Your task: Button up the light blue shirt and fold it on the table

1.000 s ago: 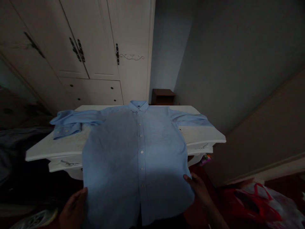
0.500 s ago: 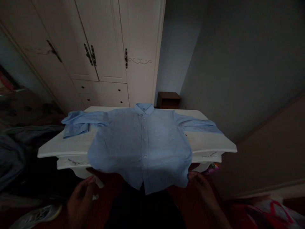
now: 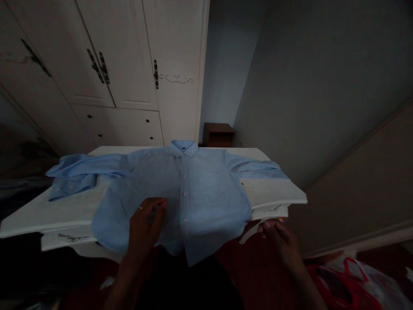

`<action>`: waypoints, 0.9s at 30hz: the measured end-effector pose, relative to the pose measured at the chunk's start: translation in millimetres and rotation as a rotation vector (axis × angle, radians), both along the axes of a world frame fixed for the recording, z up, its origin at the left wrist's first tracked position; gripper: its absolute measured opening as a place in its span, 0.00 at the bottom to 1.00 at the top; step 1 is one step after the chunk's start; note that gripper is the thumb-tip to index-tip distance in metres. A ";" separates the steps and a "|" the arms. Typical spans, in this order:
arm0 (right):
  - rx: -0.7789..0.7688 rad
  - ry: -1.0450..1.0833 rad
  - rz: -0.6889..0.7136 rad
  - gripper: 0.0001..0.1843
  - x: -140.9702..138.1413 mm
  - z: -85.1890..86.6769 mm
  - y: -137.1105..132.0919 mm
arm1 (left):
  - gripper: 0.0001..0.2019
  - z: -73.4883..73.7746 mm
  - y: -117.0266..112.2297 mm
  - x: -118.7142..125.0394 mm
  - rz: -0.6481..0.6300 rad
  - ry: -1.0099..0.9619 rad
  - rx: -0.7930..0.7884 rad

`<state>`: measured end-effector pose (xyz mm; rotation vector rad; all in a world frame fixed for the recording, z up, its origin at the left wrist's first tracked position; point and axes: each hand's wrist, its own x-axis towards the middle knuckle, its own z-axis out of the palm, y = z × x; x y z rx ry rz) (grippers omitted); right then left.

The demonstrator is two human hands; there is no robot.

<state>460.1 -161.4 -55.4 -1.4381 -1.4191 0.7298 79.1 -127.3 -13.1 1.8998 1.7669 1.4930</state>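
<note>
A light blue button-up shirt (image 3: 209, 193) lies front side up, collar at the far side, its hem hanging over the near edge of a white table (image 3: 274, 189). The sleeve on the left is folded back on itself; the other stretches out to the right. My left hand (image 3: 146, 224), with a ring on one finger, is over the lower left front of the shirt. Its thumb and forefinger tips come together, with no cloth visibly pulled. Just right of the hem, my right hand (image 3: 279, 237) has its fingers closed beside the table's edge; whether they hold anything is too dark to tell.
A white wardrobe (image 3: 177, 51) with dark handles stands behind the table. A small brown cabinet (image 3: 219, 128) sits in the gap by the grey wall (image 3: 309, 94). Red and white bags (image 3: 358, 280) lie on the floor at the lower right.
My left hand has moved right and up, from beside the hem to over the shirt front. My right hand has shifted slightly right and up, away from the hem corner. The view has turned right.
</note>
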 end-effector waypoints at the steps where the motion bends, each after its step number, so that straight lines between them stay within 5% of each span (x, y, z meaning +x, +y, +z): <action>1: 0.006 -0.028 0.024 0.20 -1.3 5.1 1.3 | 0.13 3.3 6.8 2.9 -0.034 0.020 0.004; 10: 0.075 -0.158 0.132 0.19 1.9 38.2 44.7 | 0.25 27.8 94.8 41.9 -0.437 0.409 -0.229; 16: 0.221 -0.250 0.152 0.16 24.1 50.5 106.2 | 0.31 10.0 150.4 68.3 -0.534 0.753 -0.184; 21: 0.318 -0.515 0.079 0.15 79.3 46.6 175.0 | 0.31 -13.6 164.5 74.7 -0.540 0.824 -0.154; 27: 0.108 -0.922 -0.064 0.25 146.6 49.3 242.6 | 0.32 -21.7 161.4 74.2 -0.499 0.834 -0.124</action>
